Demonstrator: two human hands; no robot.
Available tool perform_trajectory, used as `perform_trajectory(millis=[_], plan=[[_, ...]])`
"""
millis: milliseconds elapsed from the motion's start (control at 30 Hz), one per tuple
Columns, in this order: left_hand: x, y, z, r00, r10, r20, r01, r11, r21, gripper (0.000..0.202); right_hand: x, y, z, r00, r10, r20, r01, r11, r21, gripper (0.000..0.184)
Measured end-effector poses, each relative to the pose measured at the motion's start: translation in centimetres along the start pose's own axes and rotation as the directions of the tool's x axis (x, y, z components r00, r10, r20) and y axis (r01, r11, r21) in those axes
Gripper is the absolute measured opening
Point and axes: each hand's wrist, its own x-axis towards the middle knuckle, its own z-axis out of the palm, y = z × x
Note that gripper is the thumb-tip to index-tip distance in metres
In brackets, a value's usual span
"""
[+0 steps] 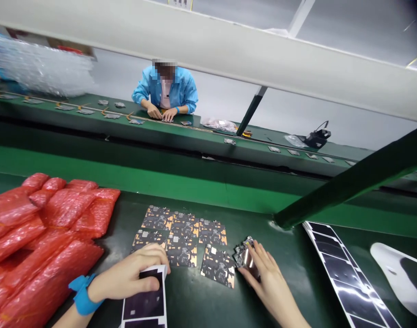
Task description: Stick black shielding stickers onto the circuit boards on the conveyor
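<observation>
My left hand pinches a white-backed sheet of black stickers between thumb and fingers, its top edge curling up. Just beyond it, several flat black circuit boards with copper-coloured patches lie in two rows, one partly covered by my hand. A single tilted circuit board sits apart at the right end. Beside that board, my right hand closes around a circuit board with raised parts and a shiny dark surface. My fingers hide part of it, and whether several are stacked there I cannot tell.
Red bubble-wrap packages are heaped at left. More sticker sheets and a white curved object lie at right, near a slanted green post. Across a line carrying boards, a person in a blue jacket handles a small part.
</observation>
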Motion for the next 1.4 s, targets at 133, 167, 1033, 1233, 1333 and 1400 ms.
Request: perform_trajectory(millis=[133, 167, 1033, 1233, 1333, 1400], plan=[[-0.3, -0.2, 0.0, 0.999, -0.023, 0.029, 0.024, 1.0, -0.015, 0.055, -1.5, 0.6, 0.7, 0.999, -0.032, -0.006, 0.031, 0.995, -0.097, 0.049], [-0.3, -0.2, -0.1, 0.999, -0.026, 0.034, 0.027, 0.999, -0.018, 0.055, -1.5, 0.4, 0.6, 0.998, -0.061, -0.017, 0.059, 0.991, -0.119, 0.047], [-0.3, -0.6, -0.5, 0.999, -0.046, 0.004, 0.046, 0.999, -0.029, 0.054, 7.6, 4.6, -0.2, 0.868, 0.441, 0.23, -0.496, 0.741, 0.452, 0.045], [-0.1, -0.1, -0.5, 0.999, -0.039, 0.022, 0.04, 0.999, -0.021, 0.058, 6.5, 3.1, -0.8, 0.899, 0.435, 0.057, -0.428, 0.841, 0.331, 0.057], [-0.2, -0.2, -0.8, 0.999, -0.045, 0.022, 0.045, 0.999, -0.021, 0.057, 3.8, 1.4, -1.6, 0.948, 0.318, 0.014, -0.312, 0.92, 0.237, 0.057], [-0.3, -0.3, -1.0, 0.999, -0.047, 0.015, 0.047, 0.999, -0.018, 0.056, 1.4, 0.5, -1.9, 0.987, 0.158, -0.02, -0.156, 0.985, 0.077, 0.054]])
